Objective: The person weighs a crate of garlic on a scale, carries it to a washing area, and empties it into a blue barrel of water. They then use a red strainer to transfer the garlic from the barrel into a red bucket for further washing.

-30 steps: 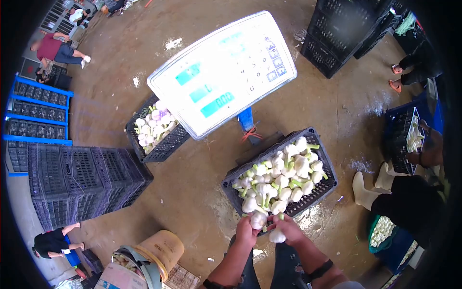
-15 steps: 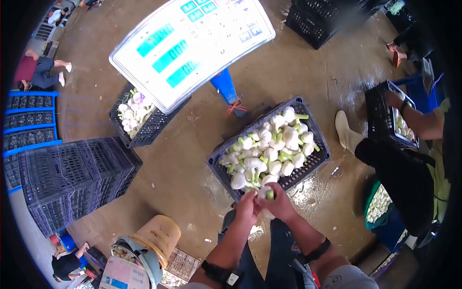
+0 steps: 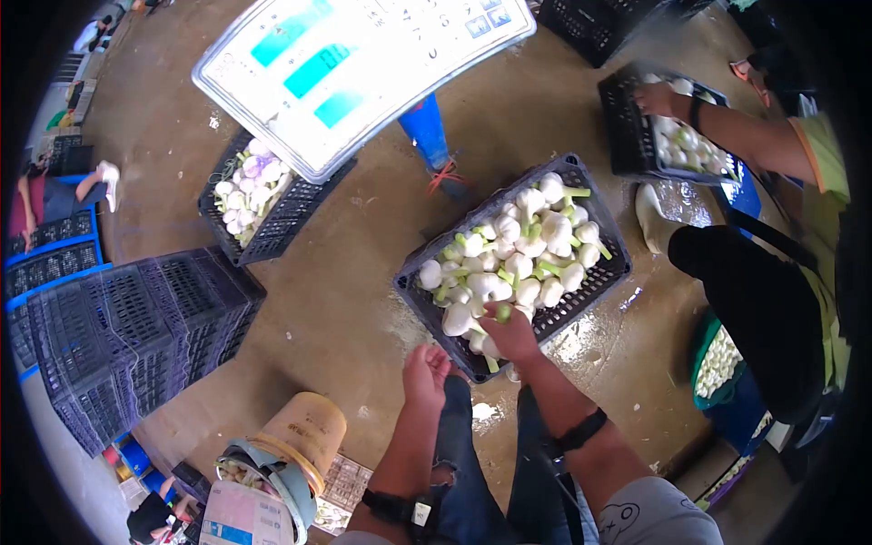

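Observation:
A black perforated crate (image 3: 581,313) full of white garlic bulbs (image 3: 531,238) with short green stems stands in front of me. Over its near edge, my right hand (image 3: 514,336) is closed on a garlic bulb (image 3: 503,312), whose green stem end shows above the fingers. Just left of the crate's near corner, my left hand (image 3: 427,374) is apart from the right one, its fingers curled. Whatever those fingers may hold is too small or hidden to make out.
A lit scale display (image 3: 363,73) on a blue post (image 3: 423,132) rises ahead. Another garlic crate (image 3: 282,218) sits behind it. Stacked crates (image 3: 145,336) stand left, with a yellowish bucket (image 3: 309,431) nearer. At right, a co-worker's arm (image 3: 758,136) reaches into a garlic crate (image 3: 627,136).
My hands, together on a garlic bulb before, have separated: the right moved forward over the crate, the left drew back leftward. The co-worker's crate at right now sits higher and farther left in view.

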`<state>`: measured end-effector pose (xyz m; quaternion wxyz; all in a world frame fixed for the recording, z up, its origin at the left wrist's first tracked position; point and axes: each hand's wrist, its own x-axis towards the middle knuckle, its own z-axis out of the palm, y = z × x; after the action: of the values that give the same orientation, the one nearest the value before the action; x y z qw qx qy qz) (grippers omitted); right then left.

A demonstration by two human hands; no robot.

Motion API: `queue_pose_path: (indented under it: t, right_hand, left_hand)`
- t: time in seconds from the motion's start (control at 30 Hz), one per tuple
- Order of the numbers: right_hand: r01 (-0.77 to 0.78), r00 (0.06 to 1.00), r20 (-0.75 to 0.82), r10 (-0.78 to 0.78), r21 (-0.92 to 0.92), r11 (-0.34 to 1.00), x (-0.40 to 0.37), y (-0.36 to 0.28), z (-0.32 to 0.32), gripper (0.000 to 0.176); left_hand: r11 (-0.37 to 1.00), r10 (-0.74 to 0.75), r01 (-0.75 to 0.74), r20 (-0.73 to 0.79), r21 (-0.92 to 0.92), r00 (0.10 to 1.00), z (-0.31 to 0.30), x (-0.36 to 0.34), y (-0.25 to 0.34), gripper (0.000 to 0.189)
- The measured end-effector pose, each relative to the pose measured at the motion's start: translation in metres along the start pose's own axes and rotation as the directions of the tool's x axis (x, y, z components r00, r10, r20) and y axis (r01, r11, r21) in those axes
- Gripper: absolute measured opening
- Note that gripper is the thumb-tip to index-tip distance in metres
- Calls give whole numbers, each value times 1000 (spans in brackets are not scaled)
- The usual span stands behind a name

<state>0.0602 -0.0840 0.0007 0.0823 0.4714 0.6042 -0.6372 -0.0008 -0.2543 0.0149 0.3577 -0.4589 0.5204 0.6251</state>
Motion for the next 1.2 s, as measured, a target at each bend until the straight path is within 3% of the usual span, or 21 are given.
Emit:
queue_pose_path:
  t: [0.13, 0.27, 0.37, 0.4, 0.47, 0.5, 0.53, 0.57, 0.67, 0.73, 0.87, 0.9, 0.93, 0.97, 1.0, 1.03, 1.07, 1.1, 1.13, 1.17, 1.2]
  right_hand:
    - [-372, 920, 63, 386, 446, 814, -28, 32, -71, 19]
    - [-355, 879, 1, 478, 671, 651, -82, 79, -137, 20]
    - [-390, 819, 22, 574, 755, 527, -129, 111, -160, 20]
    - [-416, 783, 3, 622, 745, 521, -139, 122, -159, 21]
    - [-456, 714, 9, 700, 764, 456, -169, 168, -150, 25]
    - [-554, 655, 0, 755, 680, 480, -185, 166, -149, 22]
    - [-596, 640, -73, 765, 582, 553, -201, 166, -145, 20]
    - [-482, 678, -67, 732, 711, 512, -219, 170, -138, 18]
    - [-526, 656, -235, 717, 538, 658, -272, 211, -122, 11]
    - [-626, 508, -407, 760, 432, 650, -306, 234, -120, 13]
    - [-553, 220, -688, 691, 496, 670, -385, 299, -137, 17]
    - [-544, 147, -713, 686, 521, 658, -405, 300, -149, 19]
    - [-853, -6, -804, 595, 314, 416, -414, 273, -170, 24]
    - [-819, 0, -868, 496, 285, 498, -441, 278, -180, 40]
    - [-895, -125, -802, 584, 345, 283, -455, 273, -196, 56]
    - [-880, -334, -782, 526, 459, 123, -464, 291, -195, 66]
    - [-664, -438, -623, 649, 710, 234, -456, 286, -207, 66]
    - [-959, 163, -666, 728, 66, 276, -468, 347, -219, 64]
    - [-491, 473, -663, 579, 348, 799, -487, 441, -209, 62]
    - [-397, 418, -866, 274, 97, 912, -483, 524, -205, 53]
    - [-808, 355, -816, 457, -21, 588, -399, 395, -201, 45]
  left_hand:
    - [974, 119, -111, -30, 199, 992, 12, 17, 14, 34]
    - [836, 271, -261, 50, 483, 961, 41, 27, 25, 39]
    - [-49, 576, -689, 584, 723, 572, 57, 55, 35, 37]
    - [-372, 527, -668, 739, 644, 419, 66, 64, 40, 38]
    - [-565, 374, -654, 862, 504, 342, 70, 97, 41, 41]
    - [-735, 90, -601, 924, 313, 371, 76, 89, 46, 44]
    - [-628, 144, -589, 820, 508, 553, 86, 77, 42, 48]
    - [-757, 104, -494, 824, 429, 557, 75, 86, 38, 48]
    - [-919, -28, -349, 854, 182, 519, 54, 89, 36, 49]
    - [-954, -123, -296, 855, 38, 504, 59, 89, 36, 49]
    - [-963, -9, -204, 736, 175, 677, 98, 81, 32, 48]
    - [-919, 66, -256, 760, 298, 647, 106, 73, 30, 47]
    - [-856, 157, -304, 768, 419, 620, 109, 65, 28, 46]
    - [-819, 219, -348, 809, 456, 546, 106, 57, 23, 43]
    - [-780, 286, -389, 832, 490, 475, 95, 59, 20, 43]
    - [-649, 364, -507, 817, 567, 448, 84, 59, 17, 48]
    - [-582, 452, -527, 785, 619, 424, 81, 42, 10, 54]
    - [-508, 527, -510, 719, 694, 453, 77, 30, 6, 57]
    - [-409, 612, -507, 640, 759, 465, 72, 17, 1, 57]
    - [-334, 654, -528, 595, 781, 467, 55, 22, -1, 59]
    - [-383, 696, -424, 558, 820, 451, 42, 19, -4, 60]
